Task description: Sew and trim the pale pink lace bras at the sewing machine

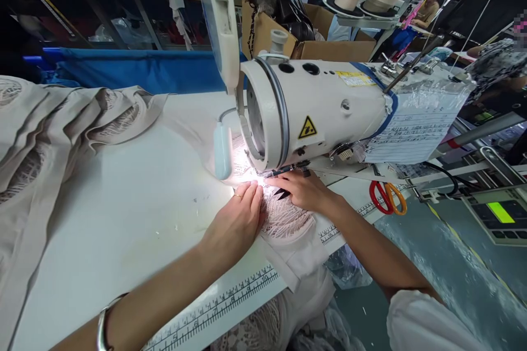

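Observation:
A pale pink lace garment piece [288, 216] lies under the needle area of a white sewing machine [321, 104] and drapes over the table's front edge. My left hand [241, 216] rests on the lace just left of the lit needle area, its fingers stretched out and lying flat. To the right, my right hand [304, 191] reaches under the machine head with its index finger pointing at the needle. Dark pointed blades of thread snips [282, 194] stick out from beneath that hand; their handles are hidden. The needle itself is lost in glare.
Stacked beige lace pieces [102, 115] cover the left of the white table [135, 203]. A small lamp [223, 151] hangs beside the needle area. Red and orange scissors handles [387, 198] show at the right, near a control panel [500, 213]. Behind stands a cardboard box [269, 33].

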Tool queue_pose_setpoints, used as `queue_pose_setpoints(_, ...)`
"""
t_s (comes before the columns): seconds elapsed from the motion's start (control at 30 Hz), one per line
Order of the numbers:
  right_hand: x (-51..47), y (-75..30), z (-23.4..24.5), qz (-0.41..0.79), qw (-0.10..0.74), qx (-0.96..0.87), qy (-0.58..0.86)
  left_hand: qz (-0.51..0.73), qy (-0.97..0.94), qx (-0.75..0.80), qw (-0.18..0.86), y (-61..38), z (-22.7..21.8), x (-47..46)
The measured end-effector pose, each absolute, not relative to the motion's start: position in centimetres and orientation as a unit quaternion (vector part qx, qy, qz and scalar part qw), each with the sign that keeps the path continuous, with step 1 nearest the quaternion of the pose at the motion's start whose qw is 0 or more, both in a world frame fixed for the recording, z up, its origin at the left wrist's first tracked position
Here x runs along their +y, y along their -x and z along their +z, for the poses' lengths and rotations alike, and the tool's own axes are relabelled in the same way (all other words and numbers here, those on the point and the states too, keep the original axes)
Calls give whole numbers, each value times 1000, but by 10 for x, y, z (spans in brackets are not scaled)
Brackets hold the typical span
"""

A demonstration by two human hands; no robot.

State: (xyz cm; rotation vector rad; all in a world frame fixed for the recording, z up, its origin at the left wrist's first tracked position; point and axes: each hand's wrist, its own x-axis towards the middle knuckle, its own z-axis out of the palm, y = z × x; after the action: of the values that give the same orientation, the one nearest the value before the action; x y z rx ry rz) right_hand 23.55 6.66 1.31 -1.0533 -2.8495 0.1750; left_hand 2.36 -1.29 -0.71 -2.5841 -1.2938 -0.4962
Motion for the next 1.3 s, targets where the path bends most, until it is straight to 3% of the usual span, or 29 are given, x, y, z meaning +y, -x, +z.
queue_pose_setpoints(0.37,66,-233,9,94,40,-934,343,-223,888,-401,-11,5,-11,6)
queue_pose_setpoints(0.57,63,-230,5,90,47,-933,345,-193,890,-405,-86,27,-4,22)
queue_pose_setpoints(0.8,68,-232,-4,96,71,-933,339,-156,891,-425,32,-15,4,-1)
queue_pose_setpoints(0.97,68,-236,1,70,100,-944,307,-203,875,-438,-40,-29,0,-13)
queue_pose_setpoints(1.13,68,-239,7,65,141,-965,212,-253,882,-394,-47,-17,3,-4)
queue_pose_setpoints(1.3,70,-239,3,71,179,-961,200,-251,873,-384,-168,-4,6,11)
